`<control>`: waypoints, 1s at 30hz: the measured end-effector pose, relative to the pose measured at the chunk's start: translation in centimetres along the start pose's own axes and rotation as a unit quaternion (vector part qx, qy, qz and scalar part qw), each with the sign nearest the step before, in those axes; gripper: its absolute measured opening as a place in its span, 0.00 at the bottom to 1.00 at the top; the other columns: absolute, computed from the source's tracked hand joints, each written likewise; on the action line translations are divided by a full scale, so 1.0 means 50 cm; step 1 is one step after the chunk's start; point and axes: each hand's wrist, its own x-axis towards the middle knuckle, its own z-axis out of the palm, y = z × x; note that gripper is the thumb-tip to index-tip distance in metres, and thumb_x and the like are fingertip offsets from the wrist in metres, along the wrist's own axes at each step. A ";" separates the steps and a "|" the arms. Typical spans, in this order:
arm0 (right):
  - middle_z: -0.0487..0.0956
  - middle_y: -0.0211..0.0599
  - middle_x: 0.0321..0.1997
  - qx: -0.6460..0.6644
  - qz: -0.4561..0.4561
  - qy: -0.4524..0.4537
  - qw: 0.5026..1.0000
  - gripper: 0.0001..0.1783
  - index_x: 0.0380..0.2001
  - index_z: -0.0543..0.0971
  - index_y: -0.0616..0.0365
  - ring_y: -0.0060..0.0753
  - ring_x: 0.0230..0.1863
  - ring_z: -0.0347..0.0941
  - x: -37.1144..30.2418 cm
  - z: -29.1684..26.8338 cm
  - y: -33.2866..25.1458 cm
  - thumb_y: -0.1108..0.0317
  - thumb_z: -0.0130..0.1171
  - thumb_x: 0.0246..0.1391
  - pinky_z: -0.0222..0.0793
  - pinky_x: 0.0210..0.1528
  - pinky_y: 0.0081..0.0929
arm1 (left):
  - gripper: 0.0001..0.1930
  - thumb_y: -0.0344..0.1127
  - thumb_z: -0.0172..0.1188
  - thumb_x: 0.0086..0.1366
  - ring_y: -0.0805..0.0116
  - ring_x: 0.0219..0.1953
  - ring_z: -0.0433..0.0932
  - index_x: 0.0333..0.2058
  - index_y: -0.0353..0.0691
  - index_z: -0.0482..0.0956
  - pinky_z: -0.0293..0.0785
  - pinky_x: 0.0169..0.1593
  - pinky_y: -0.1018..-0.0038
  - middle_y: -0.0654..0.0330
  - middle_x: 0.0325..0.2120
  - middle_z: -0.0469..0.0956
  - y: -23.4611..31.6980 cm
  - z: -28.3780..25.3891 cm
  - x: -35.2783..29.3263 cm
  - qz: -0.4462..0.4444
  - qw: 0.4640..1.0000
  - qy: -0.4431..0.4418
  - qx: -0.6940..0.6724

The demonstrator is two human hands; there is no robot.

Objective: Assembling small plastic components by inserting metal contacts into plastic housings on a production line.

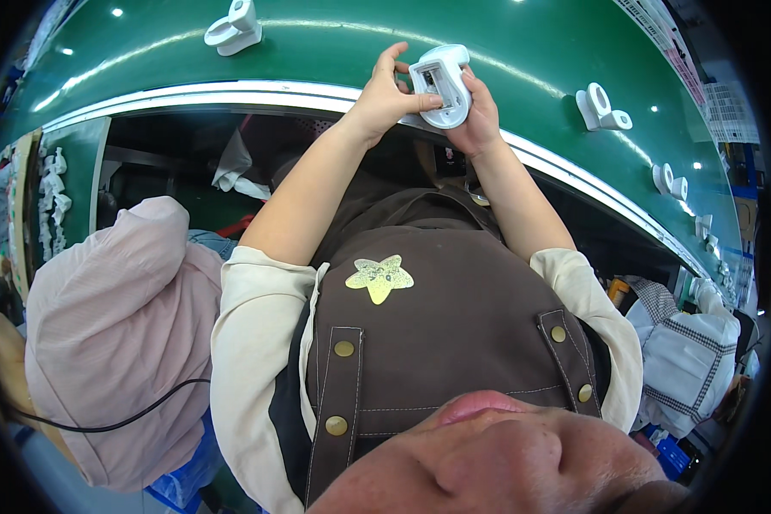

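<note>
Above the front edge of the green worktop, both my hands hold a small white plastic housing, shaped like a miniature toilet. Its underside faces me, showing a rectangular recess with something dark and metallic inside. My left hand grips it from the left, with the thumb pressed at the lower edge of the recess and the index finger raised away from it. Curled round the right side is my right hand, its fingers partly hidden behind the housing.
Similar white toilet-shaped pieces stand on the green worktop: one at far left, another at right, several further along the right. People sit on both sides, one in a pink top, one in a white patterned top.
</note>
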 end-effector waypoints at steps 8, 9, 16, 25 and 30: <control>0.75 0.45 0.48 0.070 0.038 0.033 0.996 0.26 0.52 0.68 0.60 0.43 0.48 0.73 0.010 -0.003 0.000 0.52 0.35 0.61 0.71 0.50 0.41 | 0.25 0.24 0.42 0.62 0.76 0.37 0.64 0.59 0.38 0.53 0.63 0.45 0.78 0.54 0.43 0.73 0.004 -0.036 -0.021 0.236 0.969 -0.055 -0.043; 0.75 0.44 0.48 0.072 0.037 0.016 0.997 0.26 0.52 0.68 0.59 0.42 0.48 0.73 0.011 -0.005 0.002 0.51 0.34 0.61 0.71 0.50 0.41 | 0.25 0.24 0.42 0.62 0.76 0.37 0.64 0.59 0.38 0.53 0.63 0.45 0.78 0.54 0.43 0.73 0.008 -0.032 -0.026 0.236 0.969 -0.055 -0.043; 0.73 0.42 0.51 0.097 0.014 0.035 0.995 0.23 0.51 0.67 0.60 0.41 0.53 0.69 0.017 0.002 0.018 0.55 0.39 0.60 0.63 0.57 0.41 | 0.23 0.19 0.53 0.58 0.73 0.36 0.69 0.52 0.38 0.65 0.69 0.41 0.77 0.54 0.41 0.73 0.016 -0.029 -0.035 0.334 0.936 -0.019 0.107; 0.71 0.36 0.51 0.012 -0.036 0.029 0.999 0.20 0.54 0.63 0.51 0.36 0.52 0.68 0.013 0.028 0.031 0.58 0.40 0.60 0.64 0.56 0.37 | 0.12 0.25 0.63 0.49 0.56 0.36 0.74 0.35 0.37 0.77 0.71 0.37 0.68 0.55 0.30 0.73 0.052 -0.006 -0.038 0.270 0.898 0.045 0.346; 0.69 0.36 0.52 0.000 -0.053 0.015 0.998 0.21 0.54 0.62 0.50 0.35 0.54 0.67 0.016 0.021 0.039 0.58 0.41 0.60 0.63 0.57 0.35 | 0.10 0.23 0.61 0.50 0.55 0.35 0.75 0.33 0.35 0.75 0.72 0.39 0.68 0.55 0.32 0.74 0.033 -0.002 -0.023 0.397 0.843 0.087 0.352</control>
